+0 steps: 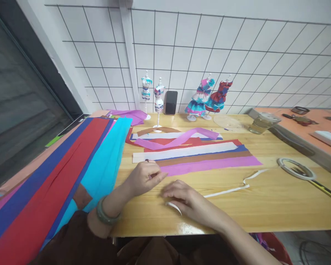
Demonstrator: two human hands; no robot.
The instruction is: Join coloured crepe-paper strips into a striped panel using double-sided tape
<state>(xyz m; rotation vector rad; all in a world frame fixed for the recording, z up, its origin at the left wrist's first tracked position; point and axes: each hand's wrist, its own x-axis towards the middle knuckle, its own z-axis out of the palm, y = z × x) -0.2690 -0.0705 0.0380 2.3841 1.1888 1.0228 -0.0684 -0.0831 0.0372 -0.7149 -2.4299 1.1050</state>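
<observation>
My left hand point(145, 177) is closed beside the left end of a purple crepe paper strip point(209, 166). Its thumb presses toward the curled fingers, and anything between them is hidden. Just right of it, my right hand point(183, 200) bends its fingers and thumb round a narrow white tape strip point(223, 191). The short curled end pokes out below the thumb; the long part trails right across the wooden table point(237, 217) toward a tape roll point(296, 168). Above the purple strip lie brown, blue and white strips point(187, 151), partly overlapping.
Long crepe sheets in red point(79, 147), blue and turquoise point(106, 158) cover the left side. Small dress forms point(159, 97), dressed dolls' stands point(200, 99) and a phone point(171, 102) stand by the wall. A cup point(260, 125) and a yellow-black cutter point(327, 190) are at right.
</observation>
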